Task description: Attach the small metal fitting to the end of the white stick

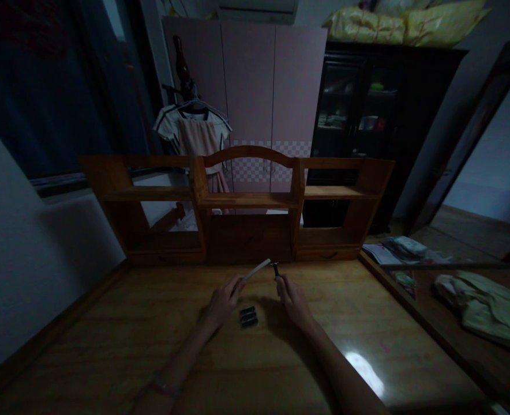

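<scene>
Above the wooden desk, my left hand (226, 298) is closed on a thin pale strip (257, 269) that slants up to the right. My right hand (290, 292) is closed round the lower part of a slim dark-necked tool (276, 270), whose small head points up. The strip's tip is close to the tool's head; whether they touch, I cannot tell. On the desk between my wrists lies a small pack of dark pieces (248, 316). My fingers hide the lower ends of both held things.
A wooden shelf unit (248, 200) stands along the back of the desk (160, 346). At the right lie papers (380, 253) and a pale green cloth (484, 308). Behind are a pink wardrobe (249, 86), a dark cabinet (423, 98) and hanging clothes (197, 135).
</scene>
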A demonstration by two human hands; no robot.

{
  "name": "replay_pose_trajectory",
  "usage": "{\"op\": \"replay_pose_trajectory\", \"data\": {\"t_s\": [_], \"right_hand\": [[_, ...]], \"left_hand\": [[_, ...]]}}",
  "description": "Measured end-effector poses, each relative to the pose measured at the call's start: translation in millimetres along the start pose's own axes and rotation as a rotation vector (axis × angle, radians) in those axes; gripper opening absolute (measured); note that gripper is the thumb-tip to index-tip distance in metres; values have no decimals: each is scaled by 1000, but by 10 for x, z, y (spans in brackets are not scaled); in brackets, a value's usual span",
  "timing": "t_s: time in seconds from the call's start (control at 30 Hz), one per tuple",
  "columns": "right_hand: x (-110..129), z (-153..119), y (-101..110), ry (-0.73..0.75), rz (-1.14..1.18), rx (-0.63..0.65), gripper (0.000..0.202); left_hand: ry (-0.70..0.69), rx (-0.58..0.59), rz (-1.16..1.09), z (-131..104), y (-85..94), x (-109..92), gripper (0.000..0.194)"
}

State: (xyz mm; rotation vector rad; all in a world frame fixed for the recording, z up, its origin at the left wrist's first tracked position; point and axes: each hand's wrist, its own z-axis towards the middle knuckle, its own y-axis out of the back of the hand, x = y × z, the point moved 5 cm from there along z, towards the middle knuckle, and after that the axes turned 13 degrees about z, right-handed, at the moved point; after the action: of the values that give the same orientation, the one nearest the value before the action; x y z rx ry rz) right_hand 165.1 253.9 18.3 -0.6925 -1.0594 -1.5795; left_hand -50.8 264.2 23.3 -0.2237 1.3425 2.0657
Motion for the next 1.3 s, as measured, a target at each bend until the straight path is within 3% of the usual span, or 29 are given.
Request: {"op": "replay_pose_trajectory", "data": {"t_s": [0.13, 0.37, 0.63, 1.3], "right_hand": [[-4, -3, -9, 1, -14, 7, 34], [-11, 1, 4, -10, -9, -1, 33], [-15, -3, -8, -5, -9, 1, 32], [-6, -12, -17, 22, -47, 5, 31]], "left_hand": [[-30, 24, -26, -2, -21, -19, 26], [32, -4, 7, 10, -51, 90, 27], [-14, 25, -43, 3, -53, -15, 27], [-4, 21, -63, 1, -63, -6, 28]]}}
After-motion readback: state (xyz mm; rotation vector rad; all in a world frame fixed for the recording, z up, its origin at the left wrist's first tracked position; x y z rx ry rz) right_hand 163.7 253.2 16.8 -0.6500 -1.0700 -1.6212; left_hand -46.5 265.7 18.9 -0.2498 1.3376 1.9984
